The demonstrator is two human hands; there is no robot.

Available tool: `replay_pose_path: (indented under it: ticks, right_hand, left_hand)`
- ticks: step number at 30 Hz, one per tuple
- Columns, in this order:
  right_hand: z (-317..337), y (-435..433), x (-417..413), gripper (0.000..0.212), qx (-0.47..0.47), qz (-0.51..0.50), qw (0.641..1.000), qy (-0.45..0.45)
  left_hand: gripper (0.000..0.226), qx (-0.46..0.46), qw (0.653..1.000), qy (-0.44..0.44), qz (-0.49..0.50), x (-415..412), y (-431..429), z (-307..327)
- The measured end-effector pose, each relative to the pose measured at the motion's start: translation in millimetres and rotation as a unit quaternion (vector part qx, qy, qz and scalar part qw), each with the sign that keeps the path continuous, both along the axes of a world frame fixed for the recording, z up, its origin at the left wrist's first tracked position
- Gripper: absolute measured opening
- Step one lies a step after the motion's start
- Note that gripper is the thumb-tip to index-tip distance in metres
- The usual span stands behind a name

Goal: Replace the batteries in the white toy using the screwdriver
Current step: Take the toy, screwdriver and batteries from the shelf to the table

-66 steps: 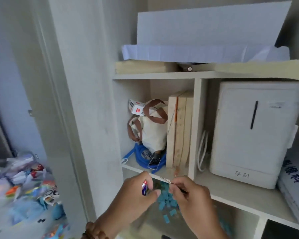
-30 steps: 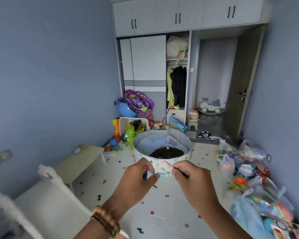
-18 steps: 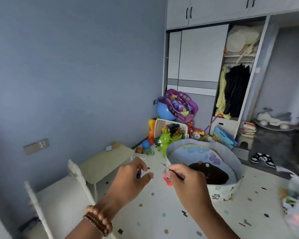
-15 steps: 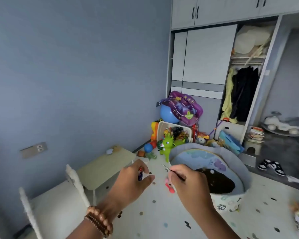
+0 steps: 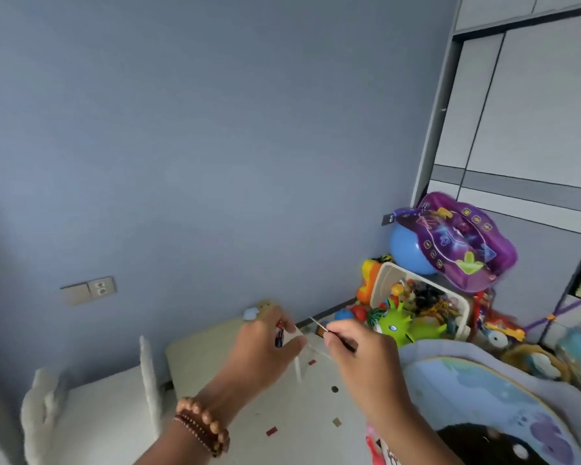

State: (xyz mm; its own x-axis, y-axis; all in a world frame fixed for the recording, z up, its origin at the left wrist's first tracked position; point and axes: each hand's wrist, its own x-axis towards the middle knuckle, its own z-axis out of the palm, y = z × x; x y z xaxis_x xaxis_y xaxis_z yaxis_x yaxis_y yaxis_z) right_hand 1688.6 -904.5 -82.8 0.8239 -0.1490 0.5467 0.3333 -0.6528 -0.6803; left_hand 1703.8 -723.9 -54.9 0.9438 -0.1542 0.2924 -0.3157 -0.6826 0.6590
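Left grip [image 5: 269,357] is up in front of me, thumb and fingers pinching a small battery [image 5: 278,336] that is red at the top, dark below, and held upright. Right grip [image 5: 359,364] sits just beside it, not touching, curled round a thin screwdriver [image 5: 318,325]. The bare metal tip pokes up and left toward the battery, with a gap between them. There's a bead bracelet [image 5: 202,427] on my left wrist.

Both grips hang in the air over the speckled floor [image 5: 299,417]. My left grip covers the near corner of a low pale desk [image 5: 198,360] that stands against the blue wall [image 5: 215,129]. A small light-blue thing [image 5: 250,313] lies at the desk's far edge. Left of the desk is a white chair [image 5: 98,414] with fuzzy posts, and above it a socket [image 5: 101,286] on the wall.

To the right, my forearm crosses the rim of a big round fabric tub [image 5: 483,384], pale blue with a dark bottom. Behind the tub is a white basket [image 5: 383,280] crammed with toys, a green toy animal [image 5: 394,325] in front of it, and a blue ball [image 5: 406,253] and a purple inflatable [image 5: 460,243] piled behind. All of that is stacked in the corner against the grey-and-white wardrobe [image 5: 534,112].

I cannot tell which thing here is the white toy.
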Motion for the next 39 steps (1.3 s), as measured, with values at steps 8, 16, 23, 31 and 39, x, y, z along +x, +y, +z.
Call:
replay_pose_path:
  ticks: [8, 16, 23, 31, 39]
  right_hand:
    - [-13, -21, 189, 0.011, 0.000, 0.111, 0.994, 0.020]
    - [-34, -21, 359, 0.007, 0.003, 0.130, 0.990, 0.048]
    - [-56, -21, 490, 0.006, -0.012, 0.138, 0.987, 0.076]
    - [-119, -11, 656, 0.005, -0.051, 0.184, 0.975, 0.114]
    - [-269, 14, 772, 0.009, -0.026, 0.183, 0.972, 0.145]
  left_hand:
    - [0.019, -0.012, 0.993, 0.011, 0.113, 148, -24, -3]
    - [0.016, -0.042, 0.984, 0.043, 0.169, 310, -13, -33]
    - [0.017, -0.047, 0.977, 0.071, 0.198, 436, -12, -59]
    - [0.020, -0.057, 0.963, 0.057, 0.256, 572, -14, -117]
    - [0.021, -0.002, 0.947, 0.045, 0.317, 684, 13, -271]
